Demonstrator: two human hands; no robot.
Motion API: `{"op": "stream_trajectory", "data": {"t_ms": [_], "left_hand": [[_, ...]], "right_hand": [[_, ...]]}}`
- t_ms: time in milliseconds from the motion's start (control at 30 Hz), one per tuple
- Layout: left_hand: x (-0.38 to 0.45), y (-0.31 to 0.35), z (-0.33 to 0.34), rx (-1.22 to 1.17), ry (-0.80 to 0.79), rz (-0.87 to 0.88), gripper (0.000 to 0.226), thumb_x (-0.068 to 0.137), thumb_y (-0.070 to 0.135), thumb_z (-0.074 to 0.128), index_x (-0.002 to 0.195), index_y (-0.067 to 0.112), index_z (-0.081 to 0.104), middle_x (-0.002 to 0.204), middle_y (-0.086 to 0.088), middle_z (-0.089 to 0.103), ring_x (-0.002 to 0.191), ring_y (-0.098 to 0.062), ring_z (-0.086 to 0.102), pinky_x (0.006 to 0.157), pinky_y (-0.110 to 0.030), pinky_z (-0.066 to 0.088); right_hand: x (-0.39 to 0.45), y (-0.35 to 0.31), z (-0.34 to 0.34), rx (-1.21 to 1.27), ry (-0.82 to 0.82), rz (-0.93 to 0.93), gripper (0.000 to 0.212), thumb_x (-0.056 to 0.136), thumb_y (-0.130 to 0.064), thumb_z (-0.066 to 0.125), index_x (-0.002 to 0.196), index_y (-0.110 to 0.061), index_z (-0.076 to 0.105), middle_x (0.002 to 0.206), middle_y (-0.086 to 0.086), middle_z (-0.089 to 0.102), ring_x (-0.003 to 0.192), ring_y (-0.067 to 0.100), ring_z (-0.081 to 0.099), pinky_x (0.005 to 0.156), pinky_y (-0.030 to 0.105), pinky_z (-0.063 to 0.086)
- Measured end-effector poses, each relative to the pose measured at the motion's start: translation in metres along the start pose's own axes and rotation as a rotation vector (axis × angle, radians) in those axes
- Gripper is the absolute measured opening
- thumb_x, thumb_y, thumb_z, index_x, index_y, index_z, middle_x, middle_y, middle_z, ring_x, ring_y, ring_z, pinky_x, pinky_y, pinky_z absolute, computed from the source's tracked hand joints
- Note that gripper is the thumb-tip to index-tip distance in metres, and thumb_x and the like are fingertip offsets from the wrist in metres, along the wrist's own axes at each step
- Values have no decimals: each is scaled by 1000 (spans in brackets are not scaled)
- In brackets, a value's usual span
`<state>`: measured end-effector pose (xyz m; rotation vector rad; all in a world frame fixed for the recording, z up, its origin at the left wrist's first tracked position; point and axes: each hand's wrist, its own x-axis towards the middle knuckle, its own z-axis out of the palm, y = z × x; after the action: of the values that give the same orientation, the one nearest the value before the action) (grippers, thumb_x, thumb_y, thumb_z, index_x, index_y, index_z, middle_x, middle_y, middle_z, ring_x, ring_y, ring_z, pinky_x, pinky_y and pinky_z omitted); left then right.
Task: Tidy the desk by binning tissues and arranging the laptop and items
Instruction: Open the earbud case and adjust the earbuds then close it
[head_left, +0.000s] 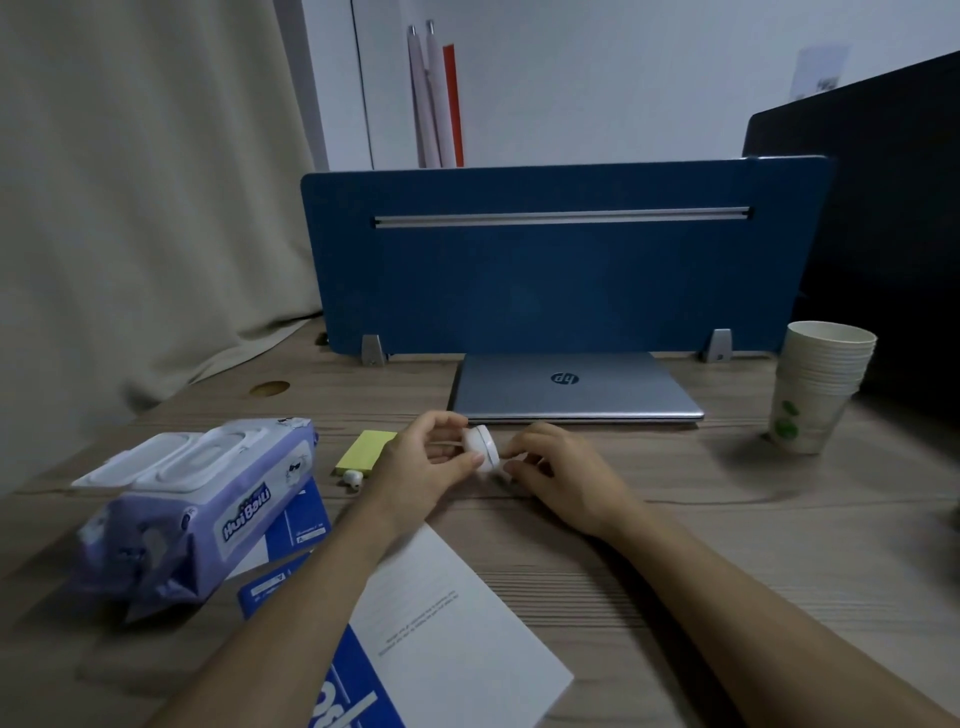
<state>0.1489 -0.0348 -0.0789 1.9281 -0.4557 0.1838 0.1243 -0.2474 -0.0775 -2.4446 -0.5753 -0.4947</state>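
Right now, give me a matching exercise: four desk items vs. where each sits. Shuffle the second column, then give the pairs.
Items:
1. laptop
2. stack of paper cups
3. wet wipes pack
4. white earbud case

Places:
A. left part of the desk, partly on blue-and-white papers
B. held between the left hand and right hand
C. closed, flat against the foot of the blue divider
D. right side of the desk, upright

Pairs: 1-C, 2-D, 3-A, 4-B
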Motion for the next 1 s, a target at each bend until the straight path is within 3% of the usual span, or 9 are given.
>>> {"op": "stream_trajectory", "data": {"t_ms": [233, 500, 800, 867, 1000], "left_hand": [[0, 1, 3, -10, -18, -17, 36, 76, 27, 82, 106, 34, 63, 104, 11, 72, 96, -1, 68, 92, -33, 56], [-1, 1, 5, 1, -36, -36, 39, 75, 30, 83, 109, 29, 64, 103, 9, 71, 92, -3, 68, 88, -29, 56], [1, 0, 6, 47, -58, -35, 36, 67, 41, 81, 99, 35, 64, 95, 12, 72, 87, -1, 67, 83, -27, 55], [1, 1, 5, 29, -82, -31, 37, 69, 37, 82, 101, 36, 63, 98, 11, 72, 90, -2, 67, 86, -29, 56], [-2, 5, 4, -28, -173, -25, 42, 70, 32, 83, 105, 39, 60, 104, 11, 70, 95, -3, 68, 91, -31, 55]], "right_hand": [[0, -4, -1, 19, 13, 46, 18, 90, -35, 59, 99, -27, 71, 92, -15, 59, 84, 2, 58, 76, 30, 54], [-2, -9, -1, 11, 32, 111, 39, 76, -58, 48, 91, -30, 70, 89, -15, 61, 78, 2, 58, 71, 37, 55], [-3, -9, -1, -15, 59, 110, 38, 76, -52, 47, 89, -27, 71, 87, -14, 61, 75, 6, 58, 69, 40, 54], [-1, -3, -2, -15, 96, 125, 25, 84, -38, 54, 91, -23, 72, 87, -11, 62, 75, 8, 58, 68, 36, 52], [0, 8, -3, 19, 175, 216, 15, 90, -20, 58, 92, -21, 73, 88, -8, 70, 73, 1, 58, 60, 9, 40]]}}
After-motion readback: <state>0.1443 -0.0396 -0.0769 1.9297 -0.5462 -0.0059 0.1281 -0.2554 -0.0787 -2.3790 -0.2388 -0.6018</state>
